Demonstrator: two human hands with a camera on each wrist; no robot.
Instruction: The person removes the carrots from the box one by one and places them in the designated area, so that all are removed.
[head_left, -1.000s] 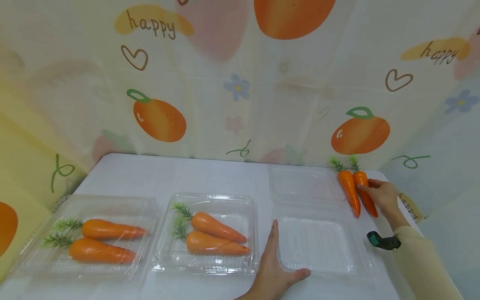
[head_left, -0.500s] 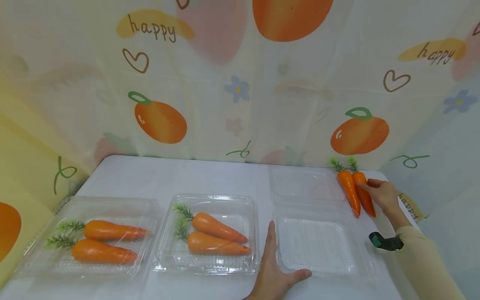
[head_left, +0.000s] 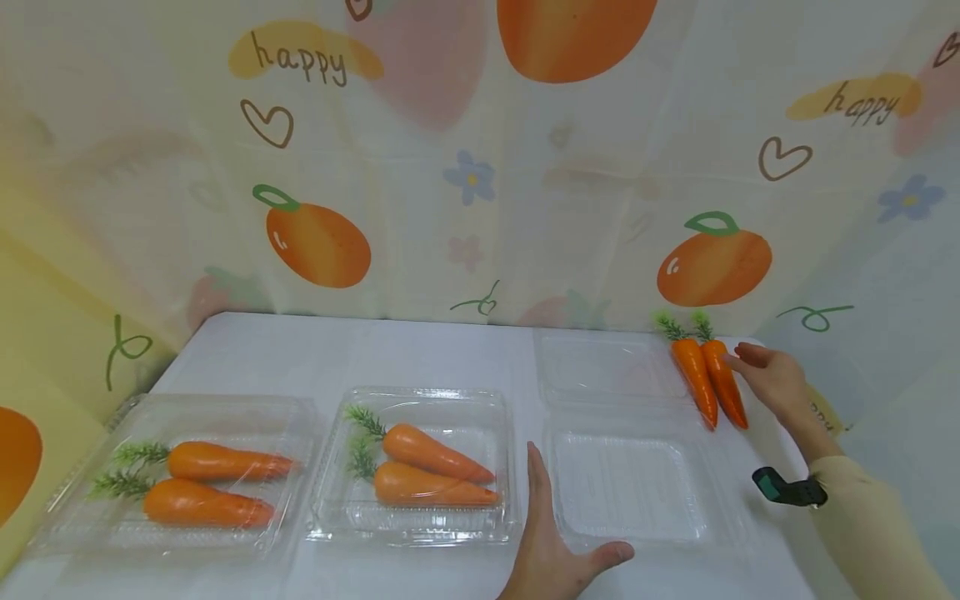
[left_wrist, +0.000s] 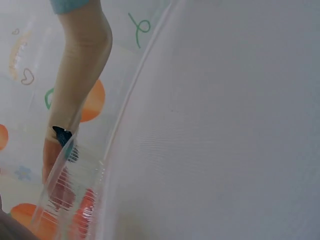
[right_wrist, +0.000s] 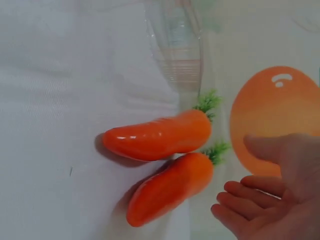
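Note:
Two orange toy carrots with green tops lie side by side at the table's back right, the left carrot against the right carrot. My right hand is just right of them, fingers loosely extended; in the right wrist view the hand is apart from both carrots and holds nothing. An open clear plastic box lies in front of them, its lid folded back. My left hand is at the box's near left corner, thumb and forefinger spread; whether it touches the box I cannot tell.
Left of the open box is a closed clear box with two carrots inside. Another clear box with two carrots stands farther left. The white table ends at a fruit-print cloth behind it.
My right hand has come off the right carrot and moved slightly right and up. Both carrots lie nearly as before. My left hand has shifted only slightly.

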